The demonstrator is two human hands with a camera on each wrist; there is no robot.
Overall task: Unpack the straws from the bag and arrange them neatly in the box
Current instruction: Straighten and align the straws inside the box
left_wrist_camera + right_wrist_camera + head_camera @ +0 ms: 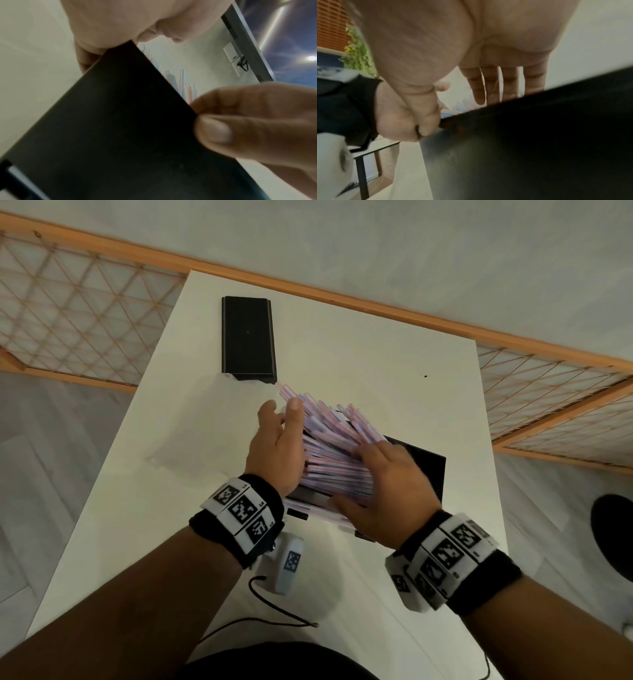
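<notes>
A thick bundle of pink-and-blue paper-wrapped straws (pixel 335 446) lies fanned and slanting across the open black box (pixel 428 470) in the middle of the white table (pixel 376 364). My left hand (pixel 279 440) presses its straight fingers against the bundle's left side. My right hand (pixel 387 484) lies flat on the bundle's near right end, above the box. The right wrist view shows its straight fingers (pixel 478 86) reaching over the box wall (pixel 522 148). In the left wrist view, straw tips (pixel 181 83) stick up behind the dark box wall (pixel 120 121). A faint clear bag (pixel 178 446) lies to the left.
The black box lid (pixel 248 337) lies flat at the table's far left, close to the straw tips. A black cable (pixel 274 611) runs along the near edge. A wooden lattice rail (pixel 85 313) stands beyond the table. A dark round object (pixel 613 535) sits on the floor at right.
</notes>
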